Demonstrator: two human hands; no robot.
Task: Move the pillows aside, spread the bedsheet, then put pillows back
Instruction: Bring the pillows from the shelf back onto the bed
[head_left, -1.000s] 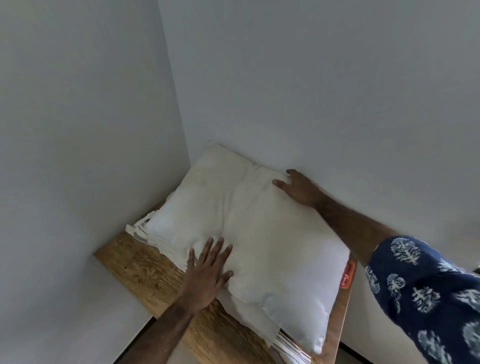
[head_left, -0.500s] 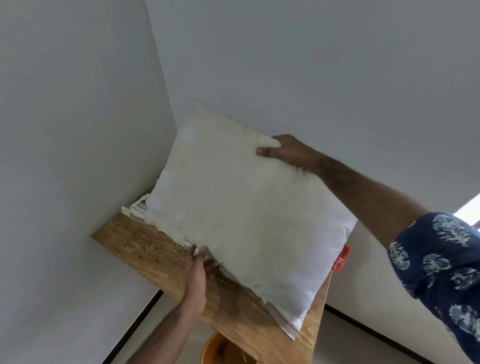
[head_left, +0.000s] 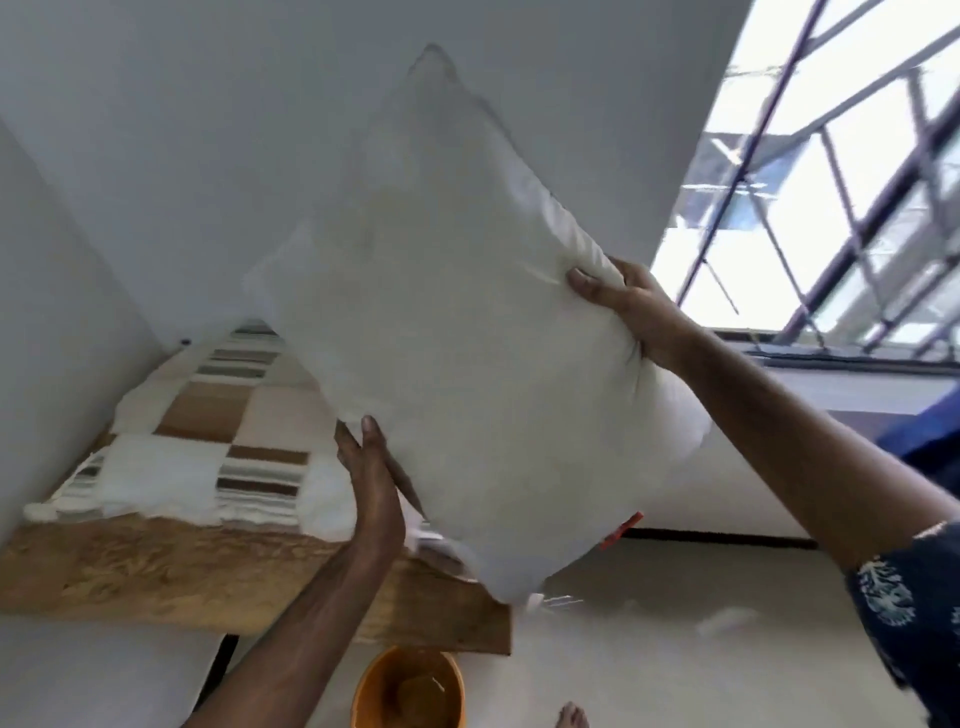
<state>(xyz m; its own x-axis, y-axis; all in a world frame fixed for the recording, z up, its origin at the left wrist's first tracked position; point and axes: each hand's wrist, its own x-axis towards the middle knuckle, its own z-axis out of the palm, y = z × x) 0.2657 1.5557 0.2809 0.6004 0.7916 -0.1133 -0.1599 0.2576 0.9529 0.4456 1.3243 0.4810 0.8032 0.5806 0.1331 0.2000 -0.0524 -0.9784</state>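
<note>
A white pillow (head_left: 467, 322) with a small red tag is held up in the air, tilted, above the right end of a wooden shelf (head_left: 156, 566). My left hand (head_left: 371, 483) grips its lower left edge from below. My right hand (head_left: 631, 312) pinches its right edge. A checked brown, white and striped cloth (head_left: 208, 441) lies folded on the shelf in the wall corner, uncovered where the pillow had been.
White walls close the corner at left and behind. A barred window (head_left: 831, 208) fills the upper right. An orange bucket (head_left: 408, 691) stands on the floor below the shelf, with a bare foot (head_left: 571, 717) beside it.
The pillow has been lifted off the shelf and carried up and to the right, exposing the checked cloth beneath. Both hands went from resting on it to gripping it.
</note>
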